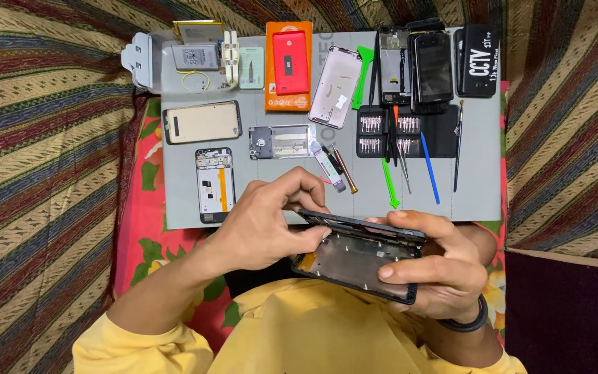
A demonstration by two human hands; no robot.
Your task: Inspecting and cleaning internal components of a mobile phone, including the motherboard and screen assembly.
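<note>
Striped cloth in red, tan and blue covers the ground, and a grey mat (472,194) lies on it, loaded with phone parts. Below the mat's near edge, over the person's lap, the left hand (261,225) and right hand (434,266) hold an opened phone frame (354,260) — dark, tilted, its bare inside facing up. The right hand is clamped on the frame's right end, thumb across its lower side and fingers behind. The left hand's fingertips are pinched together at the frame's upper left corner; whether they hold some small part there, I cannot tell. On the mat's far edge stand a red phone back (289,62) on an orange card, a silver back cover (334,86) and two dark phones (432,66). Near the left edge lies a gold phone (202,122) — a screwdriver kit (389,133) sits toward the right, a green pry tool (390,183) just below it.
</note>
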